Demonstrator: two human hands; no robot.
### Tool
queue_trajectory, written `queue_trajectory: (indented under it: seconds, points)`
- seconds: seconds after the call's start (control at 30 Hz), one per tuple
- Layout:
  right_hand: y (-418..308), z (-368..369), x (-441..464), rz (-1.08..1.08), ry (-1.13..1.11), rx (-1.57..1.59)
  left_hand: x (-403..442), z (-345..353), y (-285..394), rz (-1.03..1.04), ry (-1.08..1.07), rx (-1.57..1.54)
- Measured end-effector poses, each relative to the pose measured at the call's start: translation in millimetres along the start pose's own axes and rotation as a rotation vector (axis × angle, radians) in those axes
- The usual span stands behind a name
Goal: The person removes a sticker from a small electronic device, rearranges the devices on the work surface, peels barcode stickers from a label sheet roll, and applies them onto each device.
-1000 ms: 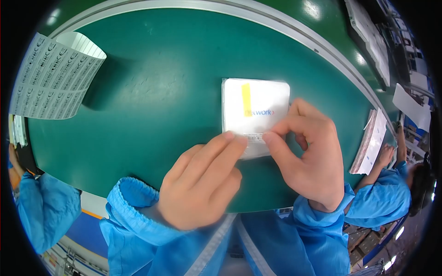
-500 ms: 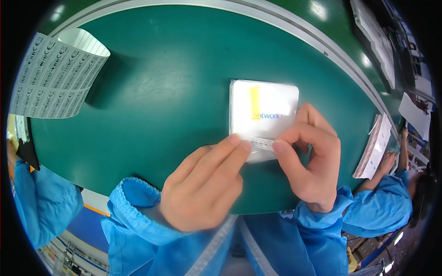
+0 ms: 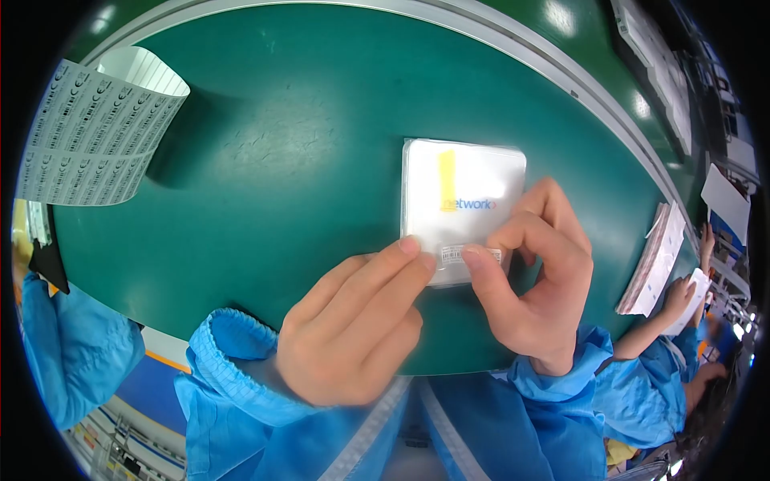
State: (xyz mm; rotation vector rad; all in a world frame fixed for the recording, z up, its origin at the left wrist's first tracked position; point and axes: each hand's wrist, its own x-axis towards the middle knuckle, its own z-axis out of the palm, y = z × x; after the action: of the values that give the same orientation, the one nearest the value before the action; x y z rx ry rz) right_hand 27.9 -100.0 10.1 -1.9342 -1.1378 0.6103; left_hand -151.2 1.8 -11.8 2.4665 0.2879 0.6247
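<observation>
A: What's the biggest thing there?
B: The green surface (image 3: 241,240), with a curled sheet of labels (image 3: 88,136) over at its far left.
A: And the grip?
B: The left hand (image 3: 353,329) has its fingers side by side, tips on the box's near left corner; its thumb is hard to make out, so I can't tell whether it's clamped. The right hand (image 3: 541,272) has its thumb tip on the label, forefinger bent just beside; I can't tell if they meet.
A: Where's the box (image 3: 496,172), and how does it look?
B: Right of the middle, flat on the surface: white, squarish, round-cornered, in shiny clear wrap.
A: Any markings?
B: A small white barcode label (image 3: 451,254) near the bottom, a yellow strip (image 3: 447,180) farther up, and blue "network" lettering (image 3: 475,204), its first letter under the strip.
</observation>
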Motion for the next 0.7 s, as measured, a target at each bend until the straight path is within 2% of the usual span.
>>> queue_trajectory:
  seconds: [0.17,0.23,0.33,0.7]
  points:
    - [0,8,-5,-0.009,0.063,-0.058,-1,2,-2,0.009,0.022,-0.007]
    - [3,11,-7,-0.076,0.091,-0.08,-3,3,-2,0.008,0.024,-0.004]
    - [0,12,-6,-0.022,0.086,-0.05,-3,4,-3,0.008,0.032,-0.003]
    - [1,13,-7,-0.061,0.087,-0.091,-8,5,-5,0.029,0.031,-0.007]
